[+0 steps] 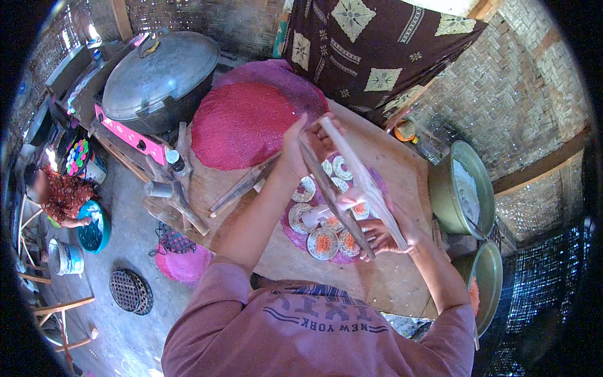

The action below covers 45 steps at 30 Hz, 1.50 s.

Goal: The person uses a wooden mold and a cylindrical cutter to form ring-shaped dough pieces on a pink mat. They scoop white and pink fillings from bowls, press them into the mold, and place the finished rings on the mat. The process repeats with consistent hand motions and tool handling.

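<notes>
With both hands I hold a wooden frame (367, 182), made of two long bars joined by a crosspiece, tilted above the table. My left hand (296, 143) is closed round its far end. My right hand (391, 237) grips the near end, with its fingers showing between the bars. Below the frame, several small round openwork moulds or dishes (322, 244) sit on a pink mesh cloth (294, 236). Some of them hold orange shreds; others show pale rings. The frame and my hands hide part of this group.
A large pink cloth-covered mound (242, 125) stands at the back of the table (389, 292). At the right are a green tub (443, 195) of white stuff and another green tub (493, 276). A lidded pot (160, 78) is back left. A person (59, 195) works at the left.
</notes>
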Motion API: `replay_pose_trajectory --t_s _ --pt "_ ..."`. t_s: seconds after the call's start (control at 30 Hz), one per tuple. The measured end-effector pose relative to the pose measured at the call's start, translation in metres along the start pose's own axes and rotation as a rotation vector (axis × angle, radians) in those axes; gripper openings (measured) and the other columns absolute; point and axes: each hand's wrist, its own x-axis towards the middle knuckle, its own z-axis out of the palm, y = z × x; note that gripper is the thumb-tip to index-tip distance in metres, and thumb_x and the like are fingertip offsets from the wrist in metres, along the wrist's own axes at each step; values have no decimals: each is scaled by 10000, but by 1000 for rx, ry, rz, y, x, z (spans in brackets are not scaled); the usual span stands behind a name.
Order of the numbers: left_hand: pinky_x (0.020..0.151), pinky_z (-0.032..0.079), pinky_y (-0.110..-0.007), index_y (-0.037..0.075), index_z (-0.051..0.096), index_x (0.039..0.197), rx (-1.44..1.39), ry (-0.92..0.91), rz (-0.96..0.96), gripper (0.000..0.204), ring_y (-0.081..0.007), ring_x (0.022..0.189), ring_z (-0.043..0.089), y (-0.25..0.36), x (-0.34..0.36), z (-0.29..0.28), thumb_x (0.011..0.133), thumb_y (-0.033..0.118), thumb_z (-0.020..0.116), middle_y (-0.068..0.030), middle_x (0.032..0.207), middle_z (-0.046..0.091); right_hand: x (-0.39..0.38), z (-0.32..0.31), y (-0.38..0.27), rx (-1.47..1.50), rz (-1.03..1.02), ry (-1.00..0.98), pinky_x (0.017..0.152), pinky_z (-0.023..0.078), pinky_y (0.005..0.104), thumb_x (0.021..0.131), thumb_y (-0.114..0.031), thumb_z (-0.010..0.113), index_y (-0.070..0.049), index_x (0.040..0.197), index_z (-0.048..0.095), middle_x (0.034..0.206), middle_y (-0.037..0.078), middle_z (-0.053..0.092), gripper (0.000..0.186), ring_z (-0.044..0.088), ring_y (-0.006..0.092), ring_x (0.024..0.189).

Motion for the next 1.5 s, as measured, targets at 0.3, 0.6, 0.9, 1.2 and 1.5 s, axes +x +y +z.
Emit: replay_pose_trajectory --t_s 0.3,0.6,0.9,1.2,1.5 --pt "900 474 -415 70 609 1046 -182 68 254 567 -280 934 596 -8 -23 -74 914 594 438 -92 946 622 31 8 -14 -393 125 279 609 575 383 821 -808 351 -33 1387 339 1021 227 599 960 685 291 775" --pt "817 493 -395 103 595 1003 -170 7 246 520 -261 899 584 -1 -23 -77 917 591 434 -58 891 597 37 24 -11 -486 61 291 532 512 323 872 -773 299 -54 1327 424 886 148 605 859 619 194 638" --pt "791 498 -411 114 584 969 -98 -64 196 460 -262 874 587 9 -30 -69 923 553 456 -58 871 594 43 29 11 -505 17 305 649 482 340 871 -777 287 -33 1331 447 1044 140 563 890 583 208 813" --pt "933 477 -465 79 598 1060 -117 -226 167 448 -323 1011 602 41 21 -22 948 493 471 -128 994 646 35 2 -45 -373 -3 328 636 547 361 848 -773 378 -2 1243 497 1053 241 627 874 668 280 798" --pt "908 468 -446 88 567 1066 -100 -32 269 473 -309 984 585 43 35 -74 935 524 439 -103 995 611 70 -29 -68 -400 86 283 642 561 386 808 -815 379 48 1288 442 1056 255 597 990 656 295 790"
